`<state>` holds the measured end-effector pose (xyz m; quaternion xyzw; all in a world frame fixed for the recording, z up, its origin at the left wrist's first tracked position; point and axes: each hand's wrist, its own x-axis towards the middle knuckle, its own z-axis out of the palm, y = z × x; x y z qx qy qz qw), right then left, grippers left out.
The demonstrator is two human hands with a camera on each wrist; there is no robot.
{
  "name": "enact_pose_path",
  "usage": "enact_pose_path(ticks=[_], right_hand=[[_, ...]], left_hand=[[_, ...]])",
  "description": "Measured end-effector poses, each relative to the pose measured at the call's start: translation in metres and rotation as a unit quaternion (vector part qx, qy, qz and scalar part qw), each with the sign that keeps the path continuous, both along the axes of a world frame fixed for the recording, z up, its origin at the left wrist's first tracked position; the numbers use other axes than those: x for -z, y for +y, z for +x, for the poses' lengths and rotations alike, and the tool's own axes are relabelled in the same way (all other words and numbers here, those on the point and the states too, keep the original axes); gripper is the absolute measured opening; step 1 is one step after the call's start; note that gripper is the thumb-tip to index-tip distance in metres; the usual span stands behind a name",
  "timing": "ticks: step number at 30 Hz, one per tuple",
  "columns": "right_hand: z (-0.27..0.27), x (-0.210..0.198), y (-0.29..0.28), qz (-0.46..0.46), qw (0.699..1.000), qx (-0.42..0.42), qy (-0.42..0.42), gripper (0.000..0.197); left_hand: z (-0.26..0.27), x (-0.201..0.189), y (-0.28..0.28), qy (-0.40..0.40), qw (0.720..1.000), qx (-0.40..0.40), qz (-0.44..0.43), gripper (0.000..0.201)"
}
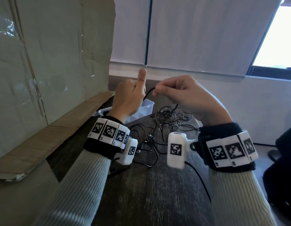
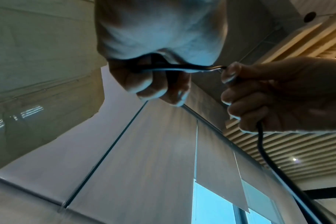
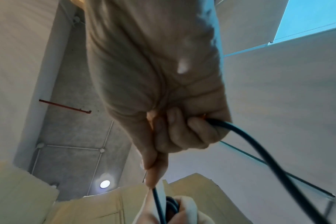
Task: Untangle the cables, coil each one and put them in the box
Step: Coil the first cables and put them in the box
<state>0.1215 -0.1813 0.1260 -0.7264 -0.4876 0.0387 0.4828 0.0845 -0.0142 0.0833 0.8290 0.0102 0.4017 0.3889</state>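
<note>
Though blurred, cable [image 1: 149, 92] between hands [image 1: 157, 95]

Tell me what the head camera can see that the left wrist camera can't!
Only the head view shows the tangled pile of black cables on the dark wooden table, the clear plastic box behind the left hand, and the cardboard at the left.

Only the left wrist view shows the slatted ceiling and the coiled turns of cable inside the left hand's curled fingers.

Both show the right hand pinching the black cable stretched between the two hands.
</note>
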Motion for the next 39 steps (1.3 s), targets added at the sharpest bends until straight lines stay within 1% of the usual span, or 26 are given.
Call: enact_pose_path(ticks=[2, 4, 7, 10, 11, 14, 16, 18, 19, 21, 22, 25, 27, 29, 31, 34, 37, 39], right_hand=[[0.000, 0.000, 0.000, 0.028, 0.999, 0.005, 0.019, 0.017], [0.002, 0.001, 0.001, 0.053, 0.998, 0.015, 0.030, 0.018], [0.008, 0.003, 0.004, 0.073, 0.996, 0.042, 0.016, 0.016], [0.018, 0.007, 0.005, 0.096, 0.992, 0.078, -0.001, 0.016], [0.021, 0.008, 0.005, 0.112, 0.990, 0.087, 0.008, 0.015], [0.026, 0.009, 0.005, 0.169, 0.978, 0.111, 0.054, 0.004], [0.029, 0.010, 0.005, 0.185, 0.969, 0.135, 0.088, 0.007], [0.035, 0.011, 0.006, 0.175, 0.968, 0.141, 0.115, 0.011], [0.037, 0.011, 0.007, 0.167, 0.969, 0.135, 0.125, 0.011], [0.038, 0.012, 0.009, 0.155, 0.972, 0.115, 0.136, 0.009], [0.038, 0.013, 0.010, 0.154, 0.973, 0.104, 0.139, 0.008], [0.042, 0.017, 0.013, 0.146, 0.975, 0.092, 0.139, 0.010], [0.046, 0.021, 0.013, 0.103, 0.981, 0.090, 0.135, 0.012], [0.045, 0.026, 0.014, 0.024, 0.991, 0.070, 0.111, 0.010], [0.040, 0.029, 0.017, -0.053, 0.995, 0.039, 0.077, 0.010], [0.033, 0.027, 0.017, -0.127, 0.991, 0.005, 0.032, 0.018], [0.025, 0.020, 0.006, -0.163, 0.985, -0.062, 0.009, 0.019], [0.025, 0.015, -0.004, -0.158, 0.984, -0.086, -0.013, 0.019]], left_hand=[[0.002, 0.003, -0.001, 0.045, 0.998, 0.043, -0.008, 0.090], [0.005, 0.005, 0.000, 0.080, 0.991, 0.095, -0.051, 0.088], [0.005, 0.003, -0.006, 0.086, 0.979, 0.154, -0.099, 0.072], [0.000, -0.001, -0.013, 0.109, 0.966, 0.217, -0.092, 0.068], [-0.002, -0.002, -0.015, 0.117, 0.960, 0.239, -0.091, 0.063], [-0.004, -0.003, -0.015, 0.113, 0.951, 0.270, -0.105, 0.031], [-0.003, -0.003, -0.010, 0.081, 0.946, 0.272, -0.155, 0.028], [-0.002, -0.004, -0.010, 0.034, 0.936, 0.262, -0.233, 0.030], [-0.002, -0.005, -0.012, 0.015, 0.931, 0.250, -0.264, 0.030], [0.000, -0.006, -0.017, -0.007, 0.927, 0.226, -0.299, 0.031], [0.002, -0.006, -0.019, -0.019, 0.921, 0.225, -0.319, 0.032], [0.005, -0.008, -0.018, -0.071, 0.878, 0.247, -0.404, 0.037], [0.004, -0.011, -0.013, -0.104, 0.860, 0.258, -0.428, 0.038], [0.002, -0.013, -0.008, -0.125, 0.847, 0.273, -0.439, 0.037], [-0.001, -0.014, -0.006, -0.131, 0.846, 0.262, -0.445, 0.036], [-0.001, -0.015, -0.006, -0.094, 0.864, 0.197, -0.454, 0.040], [-0.001, -0.015, -0.002, -0.066, 0.887, 0.125, -0.439, 0.046], [-0.002, -0.013, 0.001, -0.054, 0.897, 0.097, -0.429, 0.046]])
